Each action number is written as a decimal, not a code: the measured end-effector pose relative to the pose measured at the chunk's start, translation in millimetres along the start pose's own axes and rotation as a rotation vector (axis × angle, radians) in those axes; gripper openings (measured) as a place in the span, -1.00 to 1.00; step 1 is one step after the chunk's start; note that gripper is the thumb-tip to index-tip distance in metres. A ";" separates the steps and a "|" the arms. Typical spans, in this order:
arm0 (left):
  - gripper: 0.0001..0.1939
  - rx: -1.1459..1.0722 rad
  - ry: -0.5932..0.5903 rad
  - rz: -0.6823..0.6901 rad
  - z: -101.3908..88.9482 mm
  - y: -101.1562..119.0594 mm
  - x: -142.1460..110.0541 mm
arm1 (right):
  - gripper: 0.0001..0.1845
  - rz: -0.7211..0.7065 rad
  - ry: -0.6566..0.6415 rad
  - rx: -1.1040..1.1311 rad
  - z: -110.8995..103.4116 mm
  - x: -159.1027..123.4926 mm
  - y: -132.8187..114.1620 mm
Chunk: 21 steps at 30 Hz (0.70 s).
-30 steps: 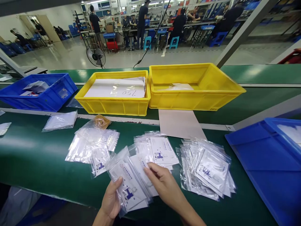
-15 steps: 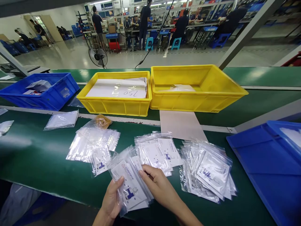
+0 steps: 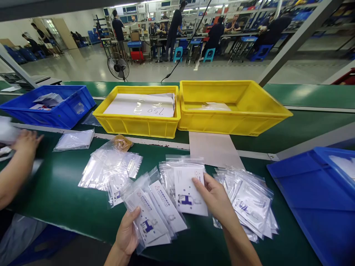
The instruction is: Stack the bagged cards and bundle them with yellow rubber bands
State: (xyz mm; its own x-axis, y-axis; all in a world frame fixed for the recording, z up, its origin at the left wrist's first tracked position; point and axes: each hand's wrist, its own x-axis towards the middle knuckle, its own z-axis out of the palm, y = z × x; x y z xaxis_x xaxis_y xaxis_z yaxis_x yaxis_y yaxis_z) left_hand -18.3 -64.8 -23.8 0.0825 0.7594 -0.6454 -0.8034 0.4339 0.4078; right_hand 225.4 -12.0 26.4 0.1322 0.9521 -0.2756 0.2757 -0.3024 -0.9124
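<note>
My left hand point(image 3: 127, 232) is closed on a fanned stack of clear bagged cards point(image 3: 151, 216) at the near edge of the green belt point(image 3: 55, 192). My right hand point(image 3: 217, 199) pinches one bagged card point(image 3: 188, 192) with a blue mark, held over a small pile point(image 3: 173, 171) in the middle. To its right lies a larger heap of the same bagged cards point(image 3: 249, 203). A loose spread of empty clear bags point(image 3: 108, 168) lies to the left.
Two yellow bins point(image 3: 138, 123) point(image 3: 235, 122) stand behind, the left one full of paper. Blue bins sit at far left point(image 3: 55, 114) and near right point(image 3: 313, 192). A co-worker's hand point(image 3: 26, 142) reaches in at the left. A grey sheet point(image 3: 213, 149) lies mid-belt.
My right hand has lifted a single bagged card off the stack and carried it right. A co-worker's arm has come into view at the left edge.
</note>
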 end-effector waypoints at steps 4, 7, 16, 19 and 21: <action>-0.31 0.055 0.001 0.025 0.2 -0.4 -1.1 | -0.24 -0.105 0.129 -0.171 16.3 -7.3 -0.8; -0.35 0.069 -0.060 0.009 1.5 -1.9 -1.0 | -0.55 -0.138 -0.266 -0.049 34.3 -25.6 -6.8; -0.53 0.001 0.084 0.010 7.1 3.1 0.8 | -0.52 -0.065 -0.008 0.015 2.5 -12.3 -3.4; -0.56 0.021 0.071 0.004 10.0 1.2 1.6 | -0.29 -0.147 0.192 -0.171 12.3 -13.1 0.5; -0.56 0.045 0.027 -0.001 11.6 -1.5 1.7 | -0.43 -0.219 0.009 -0.204 27.7 -21.2 -1.0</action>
State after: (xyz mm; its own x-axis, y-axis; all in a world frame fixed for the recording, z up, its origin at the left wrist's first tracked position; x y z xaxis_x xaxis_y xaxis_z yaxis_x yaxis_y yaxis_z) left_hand -10.2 -58.5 -18.0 0.0669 0.7460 -0.6625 -0.7757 0.4565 0.4358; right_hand 195.9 -30.7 24.8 0.0565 0.9956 -0.0750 0.4844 -0.0930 -0.8699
